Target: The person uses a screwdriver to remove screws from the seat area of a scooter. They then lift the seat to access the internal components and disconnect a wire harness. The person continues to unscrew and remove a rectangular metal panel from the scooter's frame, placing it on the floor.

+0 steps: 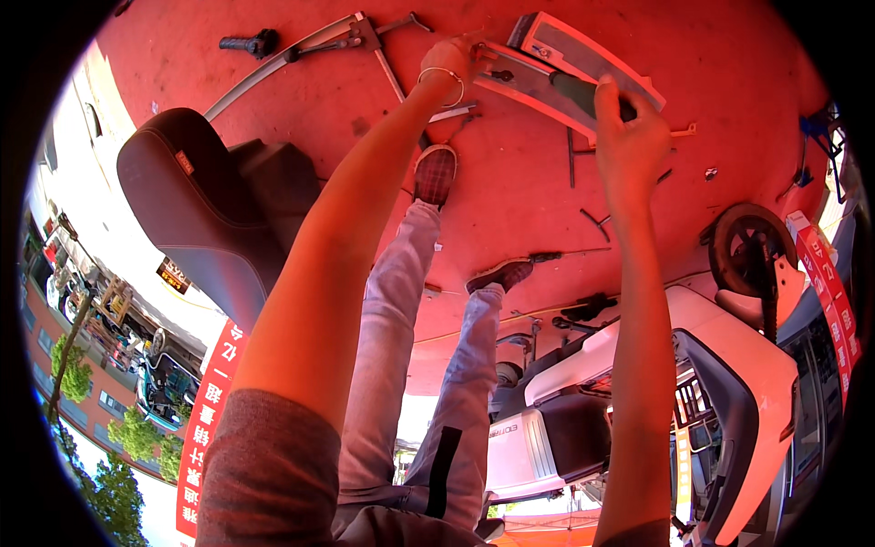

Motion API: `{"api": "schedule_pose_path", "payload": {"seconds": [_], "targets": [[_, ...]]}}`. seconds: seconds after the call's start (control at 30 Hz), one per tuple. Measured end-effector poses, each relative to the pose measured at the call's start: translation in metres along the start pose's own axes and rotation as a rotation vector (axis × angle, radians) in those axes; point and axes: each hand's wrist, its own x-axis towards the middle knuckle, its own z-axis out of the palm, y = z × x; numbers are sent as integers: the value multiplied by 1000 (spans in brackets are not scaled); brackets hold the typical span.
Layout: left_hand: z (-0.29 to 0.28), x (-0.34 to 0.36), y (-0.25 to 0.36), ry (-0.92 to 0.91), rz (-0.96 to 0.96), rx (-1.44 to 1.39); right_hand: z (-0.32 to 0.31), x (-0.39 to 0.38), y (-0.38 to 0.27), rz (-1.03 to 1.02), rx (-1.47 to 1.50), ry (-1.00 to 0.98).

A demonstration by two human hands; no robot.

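Note:
My right hand (633, 132) is closed around the dark green handle (576, 91) of what looks like a screwdriver. Its pale shaft (524, 61) points left toward my left hand (447, 68). The fingers of that hand are drawn together near the shaft's far end, and what they pinch is too small to make out. Below and behind the tool lies an open box with orange edges (629, 80), holding a small dark piece (501, 77). My right hand partly covers the box's near edge.
On the red floor are a curved metal bar (301, 55), a black grip (248, 43) and T-shaped tools (597, 221). A dark scooter seat (196, 201) stands left. At right lies a white scooter (538, 447) with a black wheel (752, 246). My shoes (436, 175) are between them.

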Motion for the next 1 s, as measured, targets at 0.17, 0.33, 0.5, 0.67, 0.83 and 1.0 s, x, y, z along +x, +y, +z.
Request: {"api": "schedule_pose_path", "payload": {"seconds": [0.17,0.33,0.5,0.67,0.83,1.0], "targets": [[2,2,-5,-14,-30,74,0,10,3,137,-10,-28],[-1,1,0,-12,-77,72,6,9,-8,-442,-229,56],[-2,-2,3,-14,-127,-50,20,16,-36,-1105,-334,-44],[12,0,13,54,-567,-42,18,18,-60,-649,-644,-345],[32,9,-26,124,-525,-183,11,27,-65,-837,-418,-260],[22,-3,-11,174,-403,-151,0,33,-68,-875,-286,-286]]}}
